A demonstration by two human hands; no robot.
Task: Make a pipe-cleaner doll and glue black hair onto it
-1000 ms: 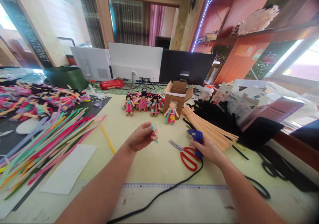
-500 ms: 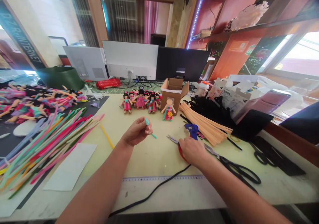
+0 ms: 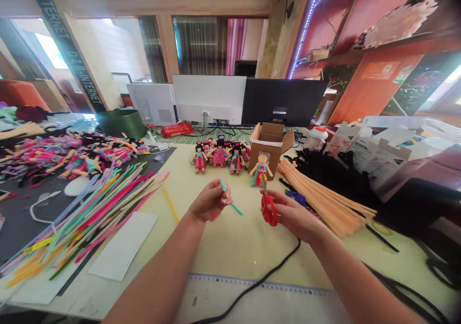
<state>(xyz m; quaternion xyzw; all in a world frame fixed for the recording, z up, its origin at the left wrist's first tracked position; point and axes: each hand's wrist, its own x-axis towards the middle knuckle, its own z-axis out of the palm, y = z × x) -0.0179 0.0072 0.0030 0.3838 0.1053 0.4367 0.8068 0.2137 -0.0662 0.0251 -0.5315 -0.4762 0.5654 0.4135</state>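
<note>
My left hand [image 3: 211, 201] is closed, pinching a small teal piece of pipe cleaner [image 3: 224, 186] whose lower part the fingers hide. A thin teal length [image 3: 236, 209] shows just right of that hand; I cannot tell whether the two join. In my right hand [image 3: 291, 213] are red-handled scissors [image 3: 269, 211], raised with the blades pointing up and away. Behind the blades, a pipe-cleaner doll [image 3: 261, 170] in a striped dress leans against a cardboard box [image 3: 272, 143]. The blue glue gun [image 3: 296, 197] lies partly hidden beyond my right hand.
Several finished dolls [image 3: 220, 153] stand left of the box. Coloured pipe cleaners [image 3: 108, 213] and a white sheet [image 3: 124, 244] lie at left. Peach pipe cleaners [image 3: 324, 194] and black ones [image 3: 333, 180] lie at right. A black cord [image 3: 259, 283] crosses the ruler strip [image 3: 306, 290] in front.
My right hand has lifted the scissors off the table and turned their blades upward. My left hand still pinches the teal piece. The camera view has swung left.
</note>
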